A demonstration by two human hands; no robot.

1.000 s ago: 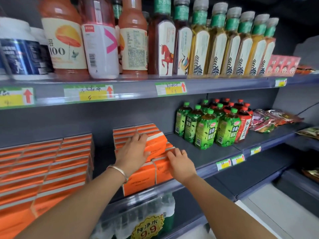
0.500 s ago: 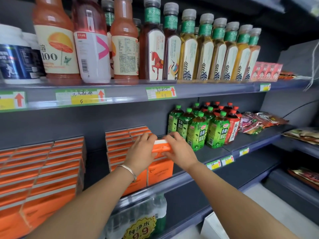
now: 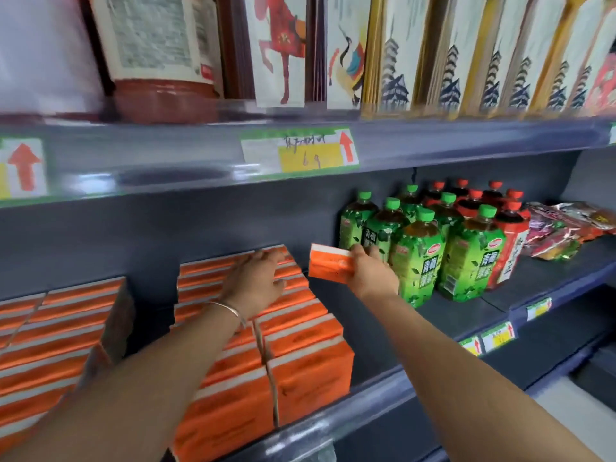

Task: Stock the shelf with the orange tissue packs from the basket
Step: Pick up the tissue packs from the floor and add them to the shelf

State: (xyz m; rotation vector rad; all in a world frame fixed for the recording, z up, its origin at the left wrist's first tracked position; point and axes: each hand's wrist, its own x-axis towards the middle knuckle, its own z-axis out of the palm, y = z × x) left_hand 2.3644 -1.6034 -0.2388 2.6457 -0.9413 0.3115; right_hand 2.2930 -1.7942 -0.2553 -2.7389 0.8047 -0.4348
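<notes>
Head view: the right hand (image 3: 373, 275) grasps one orange tissue pack (image 3: 328, 265), held above the shelf (image 3: 466, 315) at 3 o'clock of the stacked packs (image 3: 300, 348) and just beside the green bottles (image 3: 416, 261). The left hand (image 3: 253, 283), released with its fingers extended, rests flat on top of the stack.

A shop aisle, this: grey steel shelves (image 3: 433, 145) run in tiers, and the front rails carry handwritten price tags (image 3: 300, 151) with red arrows. Up top, tall bottles (image 3: 450, 61) stand label-out in a row. Below, green-capped tea bottles (image 3: 416, 258) and red-capped bottles (image 3: 510, 241) sit in blocks beside snack packets (image 3: 563, 228), and orange tissue packs (image 3: 310, 361) are stacked in identical piles.
</notes>
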